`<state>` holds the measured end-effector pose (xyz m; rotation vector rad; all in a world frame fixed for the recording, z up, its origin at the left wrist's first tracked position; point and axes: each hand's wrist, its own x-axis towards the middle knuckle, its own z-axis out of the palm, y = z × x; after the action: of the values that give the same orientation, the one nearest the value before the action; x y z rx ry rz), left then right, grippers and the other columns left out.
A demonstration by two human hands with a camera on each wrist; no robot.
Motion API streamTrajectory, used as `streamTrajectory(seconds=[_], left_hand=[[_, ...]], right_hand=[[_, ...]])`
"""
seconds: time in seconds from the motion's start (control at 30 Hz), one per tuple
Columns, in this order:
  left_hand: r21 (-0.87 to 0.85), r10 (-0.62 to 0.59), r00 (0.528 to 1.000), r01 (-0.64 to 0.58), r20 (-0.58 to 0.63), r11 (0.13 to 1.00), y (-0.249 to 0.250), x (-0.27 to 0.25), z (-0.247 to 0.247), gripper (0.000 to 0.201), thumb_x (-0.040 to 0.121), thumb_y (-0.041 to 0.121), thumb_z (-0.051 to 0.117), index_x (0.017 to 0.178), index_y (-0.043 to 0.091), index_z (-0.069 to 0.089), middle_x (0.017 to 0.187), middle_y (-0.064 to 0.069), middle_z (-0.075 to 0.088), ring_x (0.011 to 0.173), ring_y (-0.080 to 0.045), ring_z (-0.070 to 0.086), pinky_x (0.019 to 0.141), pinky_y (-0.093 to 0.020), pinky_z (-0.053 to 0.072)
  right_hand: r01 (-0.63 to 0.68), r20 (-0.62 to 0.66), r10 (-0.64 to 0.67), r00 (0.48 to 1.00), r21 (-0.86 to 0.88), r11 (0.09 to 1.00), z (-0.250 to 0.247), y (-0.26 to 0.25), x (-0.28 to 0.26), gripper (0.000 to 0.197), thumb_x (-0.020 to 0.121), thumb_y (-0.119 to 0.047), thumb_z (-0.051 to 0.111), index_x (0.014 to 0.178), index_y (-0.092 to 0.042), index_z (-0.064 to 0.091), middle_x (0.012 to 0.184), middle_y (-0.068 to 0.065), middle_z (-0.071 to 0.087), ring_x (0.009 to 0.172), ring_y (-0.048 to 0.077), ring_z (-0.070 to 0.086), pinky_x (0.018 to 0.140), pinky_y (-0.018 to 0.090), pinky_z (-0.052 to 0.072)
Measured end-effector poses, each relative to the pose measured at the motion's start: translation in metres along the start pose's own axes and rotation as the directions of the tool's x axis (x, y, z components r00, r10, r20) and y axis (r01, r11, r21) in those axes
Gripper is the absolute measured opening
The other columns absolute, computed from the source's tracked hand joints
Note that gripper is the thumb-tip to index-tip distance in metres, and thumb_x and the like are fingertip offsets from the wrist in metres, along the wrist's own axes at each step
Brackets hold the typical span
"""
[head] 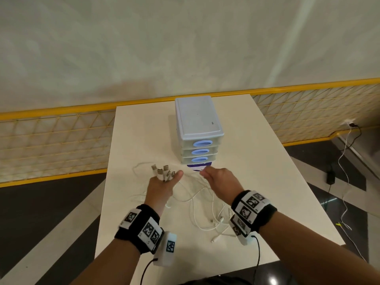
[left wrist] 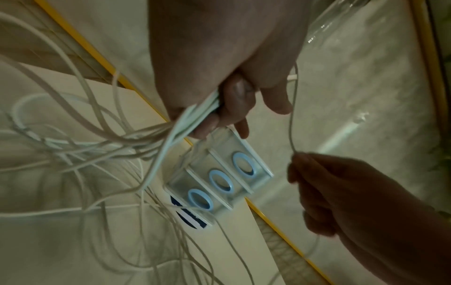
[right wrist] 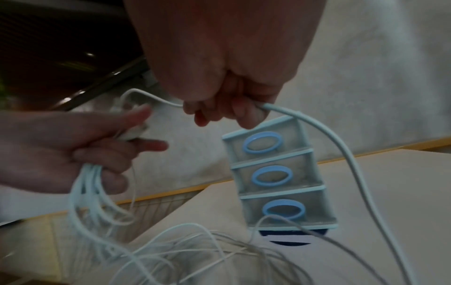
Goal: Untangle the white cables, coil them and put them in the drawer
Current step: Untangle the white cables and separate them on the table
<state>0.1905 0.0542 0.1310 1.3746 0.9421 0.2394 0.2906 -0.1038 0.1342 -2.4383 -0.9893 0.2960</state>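
My left hand (head: pixel 164 182) grips a bunch of white cables (left wrist: pixel 195 113) just below their plug ends (head: pixel 162 171), which stick up past the fingers. The rest of the white cables (head: pixel 201 202) lie tangled on the table between my arms, with loose plugs (head: pixel 218 222) near my right wrist. My right hand (head: pixel 218 179) pinches a single white cable (right wrist: pixel 317 131) that runs down into the tangle. Both hands hover in front of a small three-drawer unit (head: pixel 197 124) with blue oval handles (head: pixel 202 144); all its drawers are closed.
The white table (head: pixel 139 136) has bare room on either side of the drawer unit. A blue and white label (head: pixel 198 167) lies under the unit's front. A yellow mesh fence (head: pixel 51 140) runs behind the table. Other cables and a black adapter (head: pixel 330 178) lie on the floor at right.
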Motion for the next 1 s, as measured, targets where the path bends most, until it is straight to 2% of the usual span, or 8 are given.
streamTrajectory(seconds=[0.07, 0.13, 0.2, 0.47, 0.6, 0.73, 0.87, 1.0], left_hand=[[-0.009, 0.019, 0.997, -0.018, 0.078, 1.000, 0.002, -0.007, 0.008, 0.023, 0.078, 0.025, 0.075, 0.075, 0.004, 0.066, 0.038, 0.011, 0.038, 0.037, -0.008, 0.033, 0.048, -0.023, 0.031], [-0.051, 0.059, 0.993, -0.054, 0.101, 0.997, 0.005, -0.008, 0.011, 0.024, 0.082, 0.020, 0.071, 0.064, 0.009, 0.058, 0.041, 0.009, 0.036, 0.038, -0.007, 0.031, 0.046, -0.020, 0.030], [-0.069, 0.082, 0.996, -0.079, 0.040, 0.994, 0.004, -0.006, 0.011, 0.027, 0.083, 0.016, 0.070, 0.060, 0.013, 0.057, 0.040, 0.009, 0.039, 0.037, -0.007, 0.032, 0.044, -0.018, 0.031], [-0.341, 0.032, 0.974, -0.110, -0.226, 0.934, 0.022, 0.007, 0.001, 0.007, 0.085, 0.009, 0.067, 0.082, 0.004, 0.066, 0.042, 0.010, 0.056, 0.035, -0.002, 0.038, 0.041, -0.018, 0.033], [-0.400, -0.028, 0.953, -0.100, -0.302, 0.911, 0.028, 0.020, -0.020, 0.020, 0.086, 0.013, 0.067, 0.102, 0.003, 0.063, 0.054, 0.008, 0.059, 0.040, -0.003, 0.040, 0.039, -0.015, 0.033], [-0.387, -0.038, 0.924, -0.121, -0.381, 0.914, 0.032, 0.030, -0.040, 0.011, 0.087, 0.021, 0.067, 0.087, 0.011, 0.064, 0.064, 0.003, 0.055, 0.041, -0.004, 0.039, 0.042, -0.017, 0.034], [-0.245, 0.068, 0.948, -0.149, -0.310, 0.958, 0.029, 0.026, -0.034, 0.022, 0.086, 0.025, 0.067, 0.089, 0.004, 0.064, 0.056, -0.004, 0.046, 0.038, -0.006, 0.040, 0.042, -0.016, 0.036], [-0.132, -0.020, 0.990, 0.002, -0.139, 0.991, 0.013, 0.013, -0.016, 0.031, 0.079, 0.034, 0.074, 0.072, 0.008, 0.058, 0.051, -0.005, 0.045, 0.040, -0.012, 0.041, 0.044, -0.019, 0.039]], right_hand=[[0.038, 0.052, -0.038, 0.998, -0.008, 0.999, 0.010, -0.013, 0.002, 0.033, 0.097, -0.036, 0.041, 0.093, -0.008, 0.058, 0.081, 0.017, 0.067, 0.074, 0.039, 0.061, 0.067, 0.041, 0.048], [0.052, 0.071, -0.050, 0.996, -0.018, 0.999, 0.014, -0.020, 0.003, 0.035, 0.097, -0.039, 0.038, 0.093, -0.010, 0.057, 0.079, 0.016, 0.066, 0.073, 0.038, 0.060, 0.067, 0.043, 0.048], [0.058, 0.096, -0.054, 0.994, -0.031, 0.998, 0.016, -0.023, 0.005, 0.035, 0.097, -0.039, 0.037, 0.095, -0.010, 0.057, 0.079, 0.016, 0.066, 0.074, 0.037, 0.060, 0.067, 0.041, 0.048], [-0.004, 0.124, -0.001, 0.992, 0.045, 0.999, 0.006, -0.009, 0.014, 0.035, 0.098, -0.036, 0.038, 0.097, -0.010, 0.061, 0.090, 0.012, 0.068, 0.082, 0.031, 0.060, 0.074, 0.036, 0.045], [-0.094, 0.126, 0.088, 0.988, 0.039, 0.995, 0.003, 0.020, 0.012, 0.034, 0.097, -0.039, 0.038, 0.089, -0.014, 0.059, 0.081, 0.013, 0.068, 0.074, 0.032, 0.060, 0.072, 0.039, 0.048], [-0.189, 0.132, 0.184, 0.974, 0.025, 0.982, 0.001, 0.049, 0.002, 0.032, 0.097, -0.035, 0.040, 0.086, -0.013, 0.059, 0.078, 0.013, 0.067, 0.071, 0.031, 0.059, 0.067, 0.032, 0.041], [-0.278, 0.026, 0.277, 0.960, 0.041, 0.960, -0.003, 0.065, -0.001, 0.033, 0.097, -0.037, 0.040, 0.085, -0.012, 0.057, 0.078, 0.015, 0.068, 0.074, 0.037, 0.060, 0.066, 0.037, 0.045], [-0.200, -0.100, 0.207, 0.973, 0.078, 0.977, -0.008, 0.046, 0.000, 0.032, 0.096, -0.037, 0.041, 0.088, -0.011, 0.058, 0.078, 0.015, 0.069, 0.073, 0.039, 0.061, 0.062, 0.036, 0.045]])
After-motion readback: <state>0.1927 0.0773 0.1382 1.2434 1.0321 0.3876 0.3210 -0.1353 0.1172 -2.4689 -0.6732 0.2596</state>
